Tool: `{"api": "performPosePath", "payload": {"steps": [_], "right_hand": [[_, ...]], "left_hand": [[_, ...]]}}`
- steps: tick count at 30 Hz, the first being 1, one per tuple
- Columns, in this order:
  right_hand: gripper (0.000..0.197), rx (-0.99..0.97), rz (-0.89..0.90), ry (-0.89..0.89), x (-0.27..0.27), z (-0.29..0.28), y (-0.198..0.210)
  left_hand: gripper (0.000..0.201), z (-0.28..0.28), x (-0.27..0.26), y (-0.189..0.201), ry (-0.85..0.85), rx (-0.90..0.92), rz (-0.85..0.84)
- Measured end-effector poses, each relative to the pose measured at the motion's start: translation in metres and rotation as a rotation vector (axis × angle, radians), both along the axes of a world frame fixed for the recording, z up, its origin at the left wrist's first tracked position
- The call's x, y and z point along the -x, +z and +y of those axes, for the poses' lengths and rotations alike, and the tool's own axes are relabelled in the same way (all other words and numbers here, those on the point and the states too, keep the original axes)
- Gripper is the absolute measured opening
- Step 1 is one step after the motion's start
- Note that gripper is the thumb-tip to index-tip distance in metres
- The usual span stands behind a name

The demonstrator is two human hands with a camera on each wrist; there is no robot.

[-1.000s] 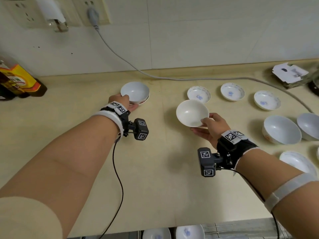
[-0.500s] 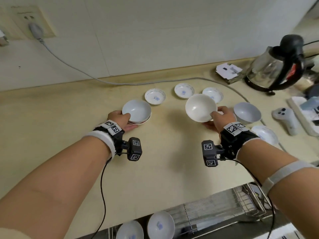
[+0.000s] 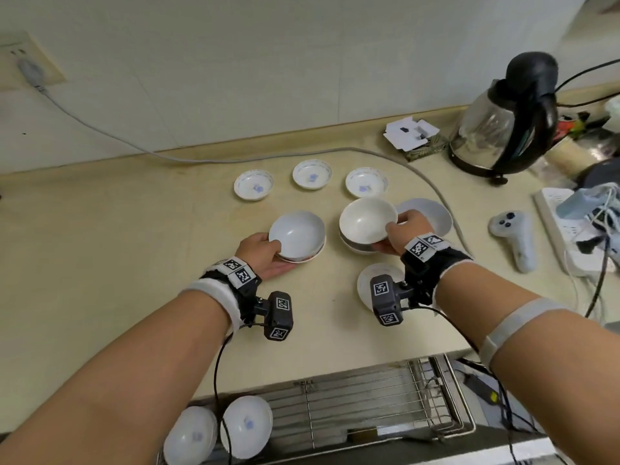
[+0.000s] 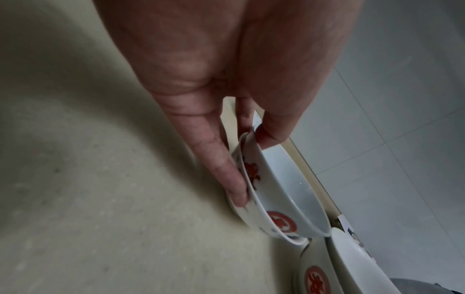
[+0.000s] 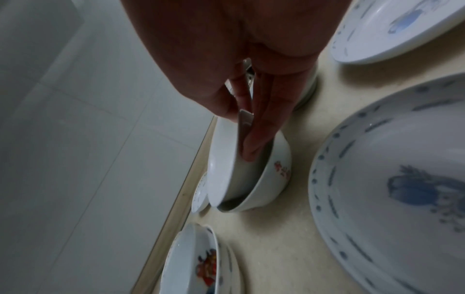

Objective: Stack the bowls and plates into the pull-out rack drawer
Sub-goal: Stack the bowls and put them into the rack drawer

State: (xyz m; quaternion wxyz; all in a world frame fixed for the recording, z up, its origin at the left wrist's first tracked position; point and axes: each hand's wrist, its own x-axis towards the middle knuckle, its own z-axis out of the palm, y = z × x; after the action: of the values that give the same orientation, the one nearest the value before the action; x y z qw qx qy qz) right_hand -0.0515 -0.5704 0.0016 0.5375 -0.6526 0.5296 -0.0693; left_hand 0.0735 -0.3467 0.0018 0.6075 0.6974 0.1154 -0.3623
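Observation:
My left hand (image 3: 265, 253) grips a pair of nested white bowls (image 3: 297, 234) with red marks (image 4: 266, 197) by their near rim, thumb inside, low over the counter. My right hand (image 3: 401, 229) pinches a plain white bowl (image 3: 367, 219) by its rim and holds it tilted into a second bowl (image 5: 270, 179) that stands on the counter. Three small blue-patterned dishes (image 3: 312, 174) lie in a row behind. Two larger plates (image 3: 432, 213) lie by my right wrist, one partly hidden under it. The pull-out wire rack (image 3: 362, 404) below the counter edge holds two white dishes (image 3: 246, 426) at its left.
A glass kettle (image 3: 503, 125) stands at the back right beside an opened card box (image 3: 411, 132). A grey cable (image 3: 208, 159) runs along the wall from a socket. A white controller (image 3: 513, 236) and a power strip (image 3: 570, 226) lie to the right.
My right hand has carried its bowl rightward and lowered it into another bowl. My left hand has brought its bowls to the right, beside that stack. The view has swung right.

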Motion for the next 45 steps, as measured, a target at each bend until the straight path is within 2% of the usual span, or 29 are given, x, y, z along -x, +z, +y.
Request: {"api": "performPosePath", "payload": {"steps": [6,12,19,21,22,25,28,32,35,38,40,45], "right_hand": [[0.031,0.152,0.153,0.145,0.001,0.001,0.001],[0.052,0.263,0.270,0.216,0.001,0.003,-0.009],[0.038,0.307,0.334,0.272,-0.006,0.006,-0.009],[0.026,0.297,0.353,0.303,-0.008,0.008,-0.007],[0.018,0.285,0.356,0.311,-0.009,0.008,-0.007],[0.016,0.231,0.313,0.279,-0.013,0.007,-0.010],[0.033,0.201,0.221,0.197,-0.014,0.008,-0.004],[0.042,0.250,0.063,0.177,-0.017,0.017,0.029],[0.050,0.239,-0.034,0.219,-0.031,0.029,0.054],[0.045,0.193,0.013,0.362,-0.047,0.052,0.062],[0.044,0.231,0.095,0.456,-0.054,0.065,0.054],[0.041,0.274,0.178,0.531,-0.061,0.081,0.030]], "left_hand": [[0.048,-0.005,0.019,0.006,0.041,0.001,-0.020],[0.050,-0.003,0.022,0.008,0.046,0.020,-0.002],[0.050,0.000,0.016,0.003,-0.009,-0.003,-0.006],[0.052,0.002,0.014,0.001,-0.028,-0.016,-0.005],[0.054,0.003,0.014,0.000,-0.038,-0.020,-0.004],[0.057,0.006,0.013,0.001,-0.061,-0.006,-0.002],[0.052,0.009,0.014,0.003,-0.074,0.031,0.025],[0.043,0.013,0.014,0.010,-0.074,0.083,0.109],[0.053,0.016,0.012,0.010,-0.085,0.123,0.152],[0.070,0.019,0.011,0.010,-0.074,0.159,0.182],[0.076,0.021,0.011,0.009,-0.049,0.199,0.210],[0.070,0.023,0.014,0.007,-0.058,0.224,0.188]]}}
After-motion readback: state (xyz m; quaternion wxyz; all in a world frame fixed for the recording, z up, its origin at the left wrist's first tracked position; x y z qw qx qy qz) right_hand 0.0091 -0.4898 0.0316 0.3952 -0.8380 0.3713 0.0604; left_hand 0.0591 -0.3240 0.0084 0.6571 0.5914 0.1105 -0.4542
